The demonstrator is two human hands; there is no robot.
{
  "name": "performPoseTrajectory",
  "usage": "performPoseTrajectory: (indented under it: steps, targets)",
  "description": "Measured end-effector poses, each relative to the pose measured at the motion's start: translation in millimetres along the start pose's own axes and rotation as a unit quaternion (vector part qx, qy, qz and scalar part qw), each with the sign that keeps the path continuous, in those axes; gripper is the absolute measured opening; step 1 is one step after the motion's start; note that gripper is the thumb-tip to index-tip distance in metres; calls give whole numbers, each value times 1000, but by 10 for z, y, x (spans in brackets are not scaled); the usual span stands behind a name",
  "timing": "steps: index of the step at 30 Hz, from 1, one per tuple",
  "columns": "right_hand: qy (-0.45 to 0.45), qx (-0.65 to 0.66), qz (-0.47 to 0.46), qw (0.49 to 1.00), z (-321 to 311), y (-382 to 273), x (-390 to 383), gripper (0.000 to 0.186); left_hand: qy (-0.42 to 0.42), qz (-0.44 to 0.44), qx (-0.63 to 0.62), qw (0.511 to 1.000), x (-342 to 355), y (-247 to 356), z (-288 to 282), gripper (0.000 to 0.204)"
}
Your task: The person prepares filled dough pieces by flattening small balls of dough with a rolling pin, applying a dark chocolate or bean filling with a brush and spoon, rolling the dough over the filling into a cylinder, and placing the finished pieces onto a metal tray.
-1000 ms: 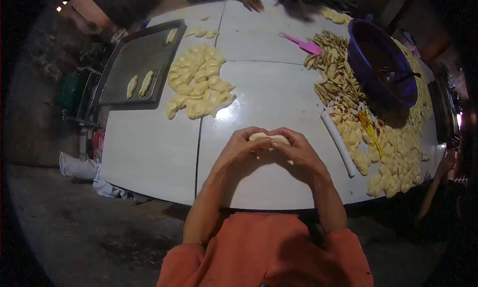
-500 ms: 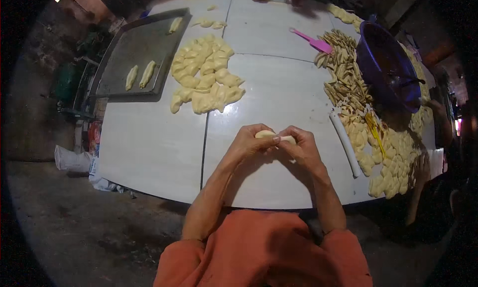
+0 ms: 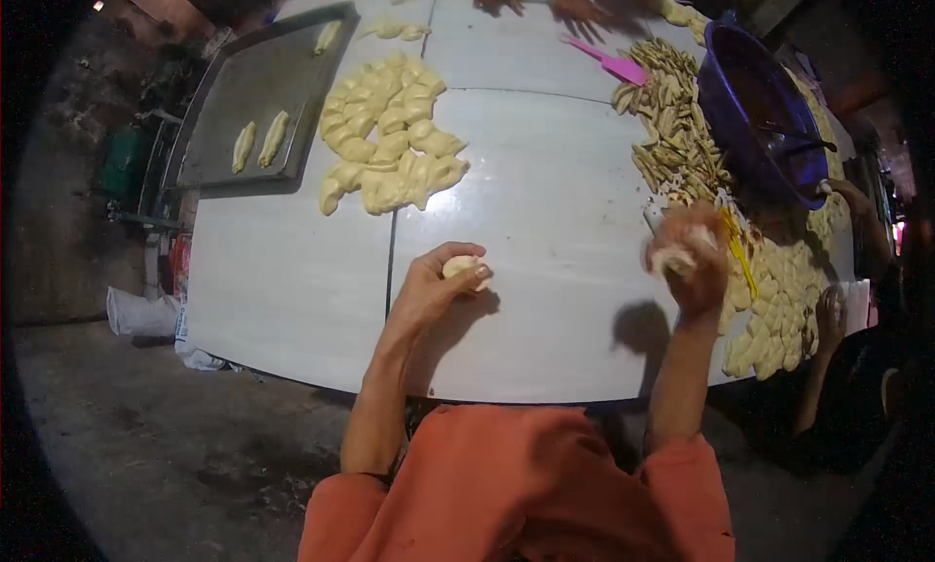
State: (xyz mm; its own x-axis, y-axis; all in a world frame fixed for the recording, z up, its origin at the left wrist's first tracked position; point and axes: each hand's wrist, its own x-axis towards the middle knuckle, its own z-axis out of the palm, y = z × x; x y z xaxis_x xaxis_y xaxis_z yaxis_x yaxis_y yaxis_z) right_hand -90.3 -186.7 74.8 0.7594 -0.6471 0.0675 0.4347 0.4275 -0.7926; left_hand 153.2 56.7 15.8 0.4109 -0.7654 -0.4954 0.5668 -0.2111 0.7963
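Note:
My left hand (image 3: 443, 280) is closed around a pale piece of dough (image 3: 464, 266), thumb across its side, just above the white tabletop. Off to the right, my right hand (image 3: 696, 270) is raised and smeared by motion. A pale piece of dough (image 3: 674, 261) shows in its fingers. Behind that hand, a white rolling pin (image 3: 654, 214) is mostly hidden. Flattened pieces of dough (image 3: 774, 309) lie close by on the right, with a yellow utensil (image 3: 742, 260) among them.
A metal tray (image 3: 216, 104) with a few shaped dough pieces stands far left, beside a cluster of dough lumps (image 3: 390, 124). Sliced filling (image 3: 677, 104), a pink scraper (image 3: 620, 68) and a purple basin (image 3: 755, 94) occupy the far right. Other people's hands (image 3: 575, 2) work across the table.
My hands have parted, each with dough in it. The left shifted left; the right swung right, over the rolling pin. The hands across the table came further into view.

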Motion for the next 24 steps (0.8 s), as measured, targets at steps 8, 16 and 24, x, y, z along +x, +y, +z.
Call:
performPoseTrajectory:
  steps: [8,16,24]
  targets:
    - [128,-617,-16,776,651,615,-71,47,43,36,81,995,-167,-371,386,70]
    - [-20,-278,267,922,557,1006,-224,30,17,56,253,966,-341,-148,641,58]
    - [-200,-611,63,764,642,1003,-143,25,63,73,362,927,-443,-268,487,31]
